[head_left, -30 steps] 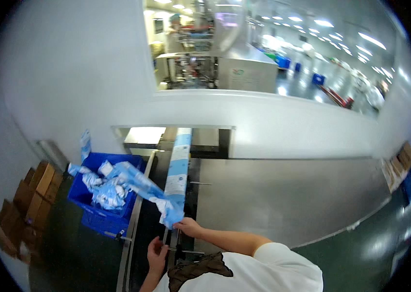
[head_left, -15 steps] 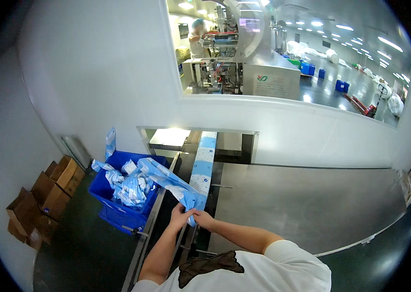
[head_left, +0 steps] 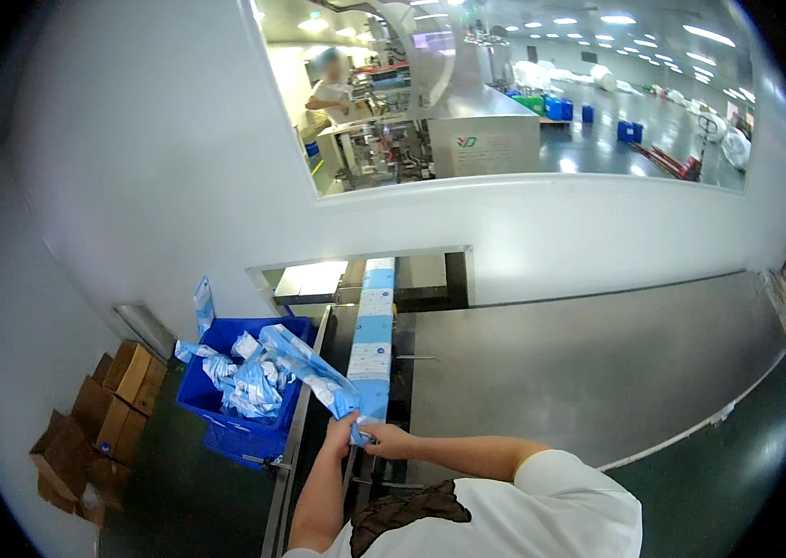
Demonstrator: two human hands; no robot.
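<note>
A loose strip of blue-and-white packaging film [head_left: 309, 369] runs from the blue bin across to my hands. Its near end is gripped in my left hand [head_left: 341, 434], fingers closed round it. Close beside, my right hand [head_left: 391, 442] pinches the end of the same film, at the near end of the row of packs; the fingertips are partly hidden. A continuous row of blue-and-white wrapped packs [head_left: 373, 329] lies along the narrow conveyor [head_left: 342, 325] ahead of my hands, reaching back through the wall opening.
Crumpled film fills the blue bin [head_left: 190, 395] left of the conveyor rail. A wide steel table [head_left: 588, 372] stands on the right. Open cardboard boxes [head_left: 114, 409] sit on the floor at far left. Behind the window, a person [head_left: 330, 93] stands by a machine [head_left: 486, 139].
The view has shifted, so the window and opening sit further left. Both hands stay on the film end, the right a little lower against the packs. The person behind the window has changed posture.
</note>
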